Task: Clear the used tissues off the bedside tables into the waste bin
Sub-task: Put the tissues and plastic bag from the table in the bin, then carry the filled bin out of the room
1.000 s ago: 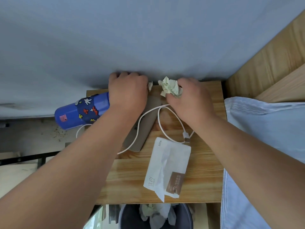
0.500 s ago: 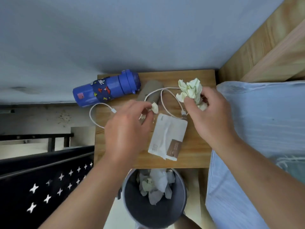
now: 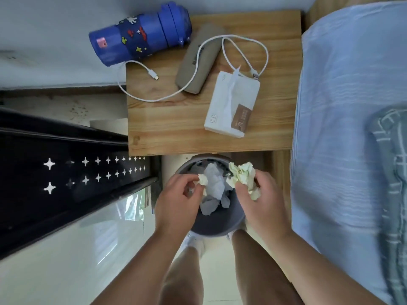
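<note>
Both hands over the waste bin (image 3: 217, 225)

Left hand (image 3: 178, 203) pinches a small tissue scrap (image 3: 203, 179); right hand (image 3: 262, 201) grips a crumpled tissue wad (image 3: 242, 175) above the bin's paper.

Pale wall (image 3: 50, 27), glossy light floor (image 3: 66, 256), blue-sheeted bed (image 3: 343, 111).

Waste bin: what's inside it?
Crumpled white tissues lie in the waste bin. The left hand holds a small wad, the right hand a large wad, over it, covering some contents; its bottom is hidden.
</note>
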### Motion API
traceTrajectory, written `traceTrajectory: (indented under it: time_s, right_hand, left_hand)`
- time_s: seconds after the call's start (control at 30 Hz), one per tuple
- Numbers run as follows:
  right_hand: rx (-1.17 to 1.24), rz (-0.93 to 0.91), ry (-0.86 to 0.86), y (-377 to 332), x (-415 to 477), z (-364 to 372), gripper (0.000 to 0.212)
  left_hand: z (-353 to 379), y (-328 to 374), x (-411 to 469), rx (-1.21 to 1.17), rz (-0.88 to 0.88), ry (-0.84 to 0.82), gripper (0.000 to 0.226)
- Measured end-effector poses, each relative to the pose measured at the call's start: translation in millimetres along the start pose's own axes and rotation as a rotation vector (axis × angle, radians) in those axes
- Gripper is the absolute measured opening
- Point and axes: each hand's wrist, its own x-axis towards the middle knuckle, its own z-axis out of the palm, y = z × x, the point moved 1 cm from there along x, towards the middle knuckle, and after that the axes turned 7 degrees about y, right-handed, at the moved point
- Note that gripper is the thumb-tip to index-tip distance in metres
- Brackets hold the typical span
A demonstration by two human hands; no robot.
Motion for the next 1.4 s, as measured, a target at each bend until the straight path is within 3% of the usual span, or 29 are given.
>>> traceTrajectory:
  time_s: [0.17, 0.3, 0.4, 0.47, 0.53, 0.6, 0.7, 0.77, 0.83, 1.03, 1.33, 1.4]
  right_hand:
    - [-0.095, 0.191, -0.169, 35.5, -18.9, 24.8, 0.043]
    - [-0.177, 0.280, -0.243, 58.6, -19.9, 37.5, 0.069]
    - [-0.171, 0.283, -0.163, 78.4, -12.1, 45.2, 0.054]
    - [-0.151, 0.261, -0.106, 92.2, -3.8, 49.2, 0.043]
    - [-0.145, 0.213, -0.060, 109.3, 5.3, 53.0, 0.037]
    - [-0.160, 0.147, -0.009, 125.8, 14.7, 58.5, 0.029]
    - [-0.171, 0.220, -0.084, 145.4, 24.7, 65.6, 0.025]
    - [-0.182, 0.311, -0.206, 156.1, 23.7, 68.9, 0.030]
    - [-0.225, 0.314, -0.245, 161.0, 22.0, 69.6, 0.026]
    - [-0.166, 0.285, -0.188, 105.7, -9.9, 21.5, 0.031]
    - [-0.299, 0.122, -0.200, -62.0, -123.9, -184.0, 0.022]
    - [-0.265, 0.096, -0.155, -101.5, -154.8, -230.5, 0.030]
  left_hand:
    - [14.7, -40.4, 1.9, 0.096, -0.105, -0.083, 0.013]
    - [27.0, -66.4, 0.7, 0.082, -0.151, -0.225, 0.022]
    - [29.2, -79.7, 4.3, 0.095, -0.161, -0.202, 0.009]
    - [26.6, -92.3, 15.1, 0.168, -0.120, -0.126, 0.018]
    - [21.9, -107.2, 30.8, 0.241, -0.091, -0.043, 0.010]
    - [20.3, -125.0, 49.7, 0.317, -0.106, -0.015, 0.036]
    - [24.0, -140.9, 66.5, 0.256, -0.253, -0.209, 0.065]
    - [29.2, -150.3, 67.4, 0.178, -0.304, -0.341, 0.058]
    - [29.2, -154.1, 64.5, 0.164, -0.294, -0.341, 0.049]
    - [-9.7, -111.8, 12.7, 0.016, -0.302, -0.248, 0.048]
    - [-170.2, 59.5, -155.8, -0.106, -0.229, -0.245, 0.052]
    - [-209.0, 97.7, -190.1, -0.179, -0.230, -0.248, 0.052]
